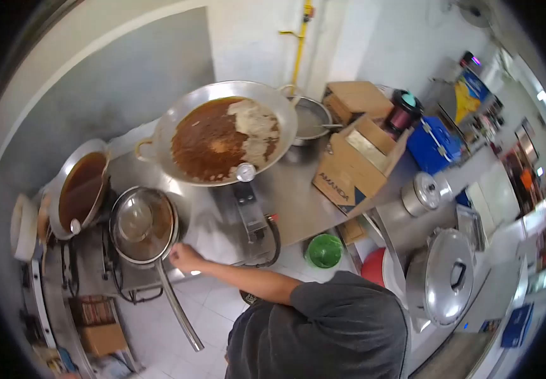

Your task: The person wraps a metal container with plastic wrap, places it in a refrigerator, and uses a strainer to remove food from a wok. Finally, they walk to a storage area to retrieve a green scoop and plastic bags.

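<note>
My left hand [185, 258] reaches out at the lower left centre, its fingers curled closed beside the rim of a round pan [174, 235]. What it grips, if anything, is too small to make out. Inside this pan rests a smaller round strainer or bowl [136, 218], and a long metal handle [178, 306] runs down from the pan's edge. Above stands a wide metal wok [162, 142] of brown liquid [203, 136] with pale foam on its right part. A round dial [246, 172] sits at its front rim. My right hand is out of view.
Another wok of dark liquid [83, 189] stands at the left. Behind the large wok is a pot [311, 117]. Cardboard boxes [349, 170], a blue cooler [434, 145] and lidded pots [440, 276] are on the right. A green bucket [323, 251] stands below the counter.
</note>
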Tool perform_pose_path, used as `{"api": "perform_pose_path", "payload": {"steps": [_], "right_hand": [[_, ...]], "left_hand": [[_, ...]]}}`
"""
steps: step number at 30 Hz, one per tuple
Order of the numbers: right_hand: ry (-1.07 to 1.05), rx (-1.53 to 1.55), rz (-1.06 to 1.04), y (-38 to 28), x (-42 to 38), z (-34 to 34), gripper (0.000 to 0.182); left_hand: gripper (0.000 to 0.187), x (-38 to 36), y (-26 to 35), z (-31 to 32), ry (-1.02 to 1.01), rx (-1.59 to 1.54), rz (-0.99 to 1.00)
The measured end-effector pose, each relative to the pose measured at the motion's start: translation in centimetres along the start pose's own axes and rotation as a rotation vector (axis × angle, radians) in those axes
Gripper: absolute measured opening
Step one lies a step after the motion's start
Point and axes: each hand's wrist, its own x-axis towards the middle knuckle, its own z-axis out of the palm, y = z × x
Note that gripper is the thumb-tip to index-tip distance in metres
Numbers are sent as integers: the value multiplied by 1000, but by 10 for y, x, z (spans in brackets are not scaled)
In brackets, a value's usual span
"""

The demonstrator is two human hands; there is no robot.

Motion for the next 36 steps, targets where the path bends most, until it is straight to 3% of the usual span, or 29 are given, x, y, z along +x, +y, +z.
{"api": "perform_pose_path", "payload": {"steps": [3,5,6,8,9,11,13,15,17,21,25,27,30,34,36], "right_hand": [[-152,18,254,9,-12,11,21],[-359,284,377,19,-22,5,32],[-260,116,60,89,-22,43,37],[196,-434,-490,229,-20,117,46],[-328,-106,0,167,-40,50,58],[-552,67,349,94,-74,-40,63],[-384,348,699,116,-108,-78,52],[-193,-489,303,146,-162,-126,42],[-217,-660,550,140,-223,-178,36],[267,-425,961,201,-337,-220,37],[660,-395,1065,229,-448,-227,38],[624,-120,1268,222,-496,-231,36],[650,-2,1354,252,-566,-213,38],[668,-86,1326,252,-648,-198,34],[405,-33,1306,259,-688,-197,31]], "left_hand": [[41,-3,47,-1,-75,-20,-62],[40,-2,75,-3,-105,-36,-81],[40,-2,88,-3,-121,-36,-86],[40,2,113,-1,-166,-11,-89],[39,8,121,0,-190,8,-87],[39,23,137,2,-230,52,-86],[38,37,155,5,-275,101,-81],[38,50,170,13,-318,160,-76],[37,60,182,22,-357,224,-73],[37,64,196,40,-400,331,-60],[36,54,192,55,-407,400,-49],[35,44,186,61,-401,414,-39],[34,27,174,78,-383,408,-4],[34,9,165,119,-350,340,93],[33,-5,166,149,-363,287,156]]}}
